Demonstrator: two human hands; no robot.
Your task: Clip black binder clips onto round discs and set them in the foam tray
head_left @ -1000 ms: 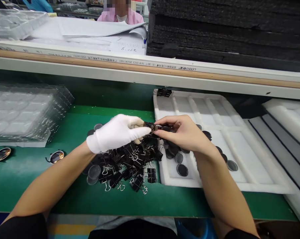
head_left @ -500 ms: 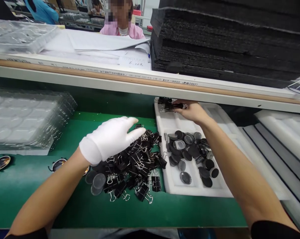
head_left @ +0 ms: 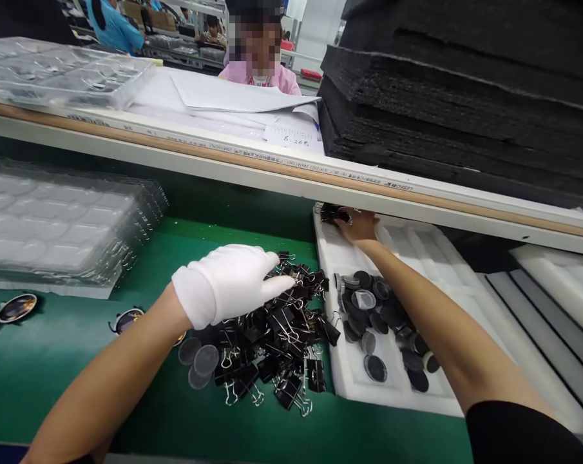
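My left hand (head_left: 238, 283), in a white glove, is over the left side of a pile of black binder clips (head_left: 284, 322) on the green tabletop. Its thumb and fingers are apart, with nothing seen between them. My bare right hand (head_left: 363, 227) reaches under the shelf edge to the far left corner of a white foam tray (head_left: 342, 383). Its fingers close on a black binder clip (head_left: 343, 217), beside other clips in that corner; the fingertips are partly hidden. Several dark round discs (head_left: 375, 322) lie in the tray's nearer compartments, under my right forearm.
Clear round discs (head_left: 207, 361) and sunglasses (head_left: 17, 308) lie left of the clips. Stacked clear plastic trays (head_left: 54, 225) stand at far left, foam trays (head_left: 566, 283) at right. A shelf (head_left: 252, 169) crosses above, bearing papers and black foam sheets (head_left: 455, 109). A person sits beyond.
The view has shifted, so the scene sits lower and further right. My right hand has moved left, closer to the clips in the tray corner. My left hand stays over the pile.
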